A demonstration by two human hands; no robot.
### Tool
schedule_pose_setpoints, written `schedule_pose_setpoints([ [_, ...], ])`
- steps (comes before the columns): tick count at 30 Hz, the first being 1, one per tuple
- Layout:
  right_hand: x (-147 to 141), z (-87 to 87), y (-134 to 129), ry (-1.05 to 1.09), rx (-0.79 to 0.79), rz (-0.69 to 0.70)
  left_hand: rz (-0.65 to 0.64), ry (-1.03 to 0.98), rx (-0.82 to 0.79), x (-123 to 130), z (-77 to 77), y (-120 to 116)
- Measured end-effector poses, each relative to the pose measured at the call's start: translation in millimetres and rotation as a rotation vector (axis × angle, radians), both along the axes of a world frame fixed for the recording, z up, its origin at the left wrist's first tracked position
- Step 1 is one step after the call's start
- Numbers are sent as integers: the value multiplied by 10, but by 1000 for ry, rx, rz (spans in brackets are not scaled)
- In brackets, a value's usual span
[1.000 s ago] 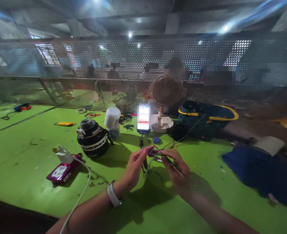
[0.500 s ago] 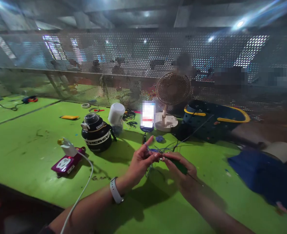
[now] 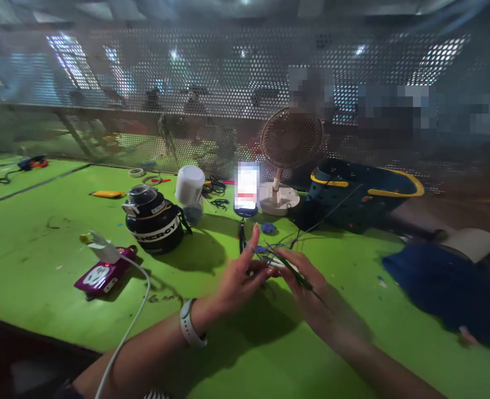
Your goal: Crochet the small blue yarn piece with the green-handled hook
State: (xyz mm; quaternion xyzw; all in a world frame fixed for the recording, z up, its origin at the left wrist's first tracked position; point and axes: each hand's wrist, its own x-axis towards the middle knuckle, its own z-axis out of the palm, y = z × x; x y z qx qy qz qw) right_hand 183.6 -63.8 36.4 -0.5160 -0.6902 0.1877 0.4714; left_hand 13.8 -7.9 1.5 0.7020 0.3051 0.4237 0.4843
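My left hand point(image 3: 239, 277) has its index finger raised, with a bluish yarn strand near it. Its thumb and other fingers are closed on the near side of a small white crochet piece point(image 3: 277, 262). A thin crochet hook with a green handle point(image 3: 292, 270) rests slantwise in my right hand point(image 3: 311, 282), its bare tip pointing up and left above the piece. The right fingertips also touch the piece. Yarn point(image 3: 336, 208) runs from around the dark basket toward my hands. The stitches are too small to make out.
Behind my hands stand a lit phone point(image 3: 247, 188), a fan point(image 3: 280, 199) and a dark basket point(image 3: 345, 213) with yellow handles. A black bottle point(image 3: 156, 227), white jar point(image 3: 190, 185) and purple power bank point(image 3: 103, 277) with a cable are at left. Blue cloth point(image 3: 436, 299) lies right, beside another person's arm point(image 3: 428, 221).
The view has shifted slightly. My right hand has turned the hook so its tip now shows clear above the piece, and the white piece is more visible between my hands.
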Motion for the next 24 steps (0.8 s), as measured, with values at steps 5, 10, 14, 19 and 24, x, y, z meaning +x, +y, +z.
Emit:
schedule_pose_setpoints([
  [5, 5, -304, 109, 274, 9, 42, -6, 142, 185, -2, -70, -4],
  [10, 4, -398, 136, 391, -87, 29, 17, 207, 204, -16, -120, 7],
  [14, -8, -337, 107, 507, -133, 21, -52, 106, 73, -16, -56, -5],
  [19, 11, -320, 111, 466, -32, 78, -155, -51, -130, -15, 97, -42],
  [24, 37, -330, 128, 327, 118, 76, -135, -361, -510, 28, 53, -43],
])
